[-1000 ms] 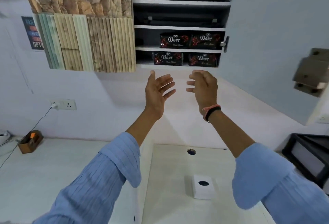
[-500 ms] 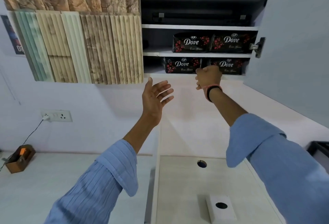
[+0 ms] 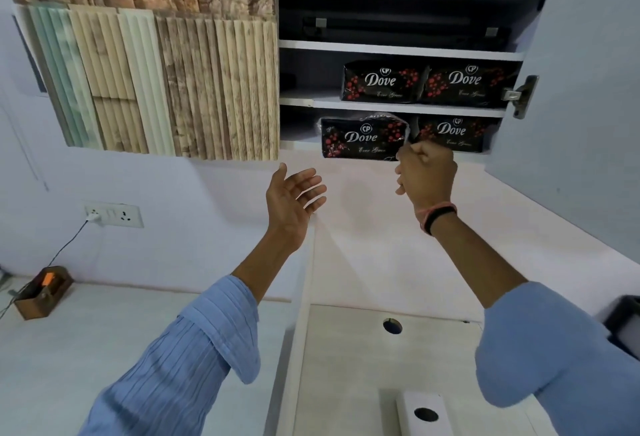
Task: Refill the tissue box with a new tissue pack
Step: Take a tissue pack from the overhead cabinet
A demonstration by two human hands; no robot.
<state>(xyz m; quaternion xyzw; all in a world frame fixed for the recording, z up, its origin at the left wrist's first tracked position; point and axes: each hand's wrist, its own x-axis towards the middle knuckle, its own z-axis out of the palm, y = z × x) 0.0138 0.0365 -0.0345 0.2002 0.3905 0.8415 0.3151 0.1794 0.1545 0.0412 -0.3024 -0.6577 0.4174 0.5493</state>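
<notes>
The right hand (image 3: 427,172) pinched the wrapper edge of a tissue pack (image 3: 363,137), dragging it off the bottom shelf (image 3: 298,141); the left hand (image 3: 294,198) waited open below, likely to catch it. The box (image 3: 424,413) sat on the tabletop (image 3: 346,366).

The tissue pack (image 3: 363,137) is black, printed with red flowers and white "Dove" lettering; it juts out over the front edge of the lowest shelf (image 3: 298,141). The white tissue box (image 3: 424,413) stands on the worktop (image 3: 346,366), its round opening facing up.
</notes>
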